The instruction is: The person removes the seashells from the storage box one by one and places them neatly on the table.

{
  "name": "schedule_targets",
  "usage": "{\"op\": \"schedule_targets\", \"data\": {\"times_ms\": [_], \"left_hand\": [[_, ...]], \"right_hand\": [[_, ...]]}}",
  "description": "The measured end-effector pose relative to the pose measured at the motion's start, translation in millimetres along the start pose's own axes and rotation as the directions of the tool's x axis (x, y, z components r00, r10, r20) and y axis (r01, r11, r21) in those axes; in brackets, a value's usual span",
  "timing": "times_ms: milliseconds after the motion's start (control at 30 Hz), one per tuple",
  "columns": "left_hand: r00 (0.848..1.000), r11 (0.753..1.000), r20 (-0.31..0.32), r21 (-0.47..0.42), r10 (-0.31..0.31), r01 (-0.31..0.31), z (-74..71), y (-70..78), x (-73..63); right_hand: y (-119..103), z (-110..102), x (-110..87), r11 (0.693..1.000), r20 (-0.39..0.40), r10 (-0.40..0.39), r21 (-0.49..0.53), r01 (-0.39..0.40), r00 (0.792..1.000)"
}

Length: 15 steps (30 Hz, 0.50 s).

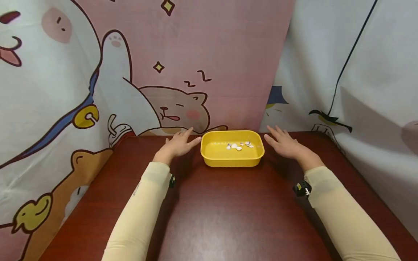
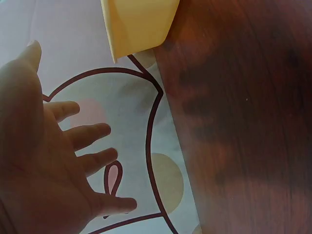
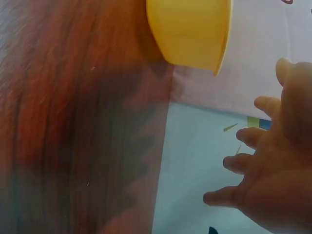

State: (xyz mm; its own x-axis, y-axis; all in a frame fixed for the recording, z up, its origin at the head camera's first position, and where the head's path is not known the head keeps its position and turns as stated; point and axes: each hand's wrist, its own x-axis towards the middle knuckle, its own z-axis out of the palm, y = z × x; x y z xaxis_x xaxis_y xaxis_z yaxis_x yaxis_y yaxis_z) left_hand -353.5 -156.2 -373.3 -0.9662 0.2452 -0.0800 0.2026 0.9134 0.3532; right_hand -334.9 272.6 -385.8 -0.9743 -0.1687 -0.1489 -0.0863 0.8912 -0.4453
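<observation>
A yellow plastic basin point(image 1: 232, 162) stands near the far edge of the dark red table, with several small white and purplish shells or pebbles point(image 1: 238, 148) on its floor. To its left is my left hand point(image 1: 177, 145), fingers spread and the thumb pointing at the rim. My right hand point(image 1: 285, 144) mirrors it on the other side, fingers also spread. In the left wrist view the left hand point(image 2: 63, 151) is apart from the basin point(image 2: 141, 27). The right wrist view likewise shows a gap between the right hand point(image 3: 278, 156) and the basin point(image 3: 190, 34). Neither hand holds anything.
The wooden table point(image 1: 228, 210) reaches back to a pink cartoon-print cloth point(image 1: 235, 65) hanging just behind the basin. White cloth point(image 1: 375, 72) hangs along the right side. A dark wrist device point(image 1: 302, 189) sits at the right sleeve's cuff.
</observation>
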Motion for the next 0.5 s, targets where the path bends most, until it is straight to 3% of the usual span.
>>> {"op": "schedule_targets", "data": {"times_ms": [300,500], "left_hand": [[0.996,0.991,0.085,-0.128,0.035,-0.024,14.3,5.0,1.3],[0.994,0.988,0.087,-0.145,0.062,-0.049,27.6,9.7,3.9]], "right_hand": [[-21.8,-1.5,15.6,0.995,-0.032,-0.079,0.057,0.081,0.996],[-46.0,-1.8,29.1,0.988,-0.060,-0.139,0.051,0.142,0.988]]}}
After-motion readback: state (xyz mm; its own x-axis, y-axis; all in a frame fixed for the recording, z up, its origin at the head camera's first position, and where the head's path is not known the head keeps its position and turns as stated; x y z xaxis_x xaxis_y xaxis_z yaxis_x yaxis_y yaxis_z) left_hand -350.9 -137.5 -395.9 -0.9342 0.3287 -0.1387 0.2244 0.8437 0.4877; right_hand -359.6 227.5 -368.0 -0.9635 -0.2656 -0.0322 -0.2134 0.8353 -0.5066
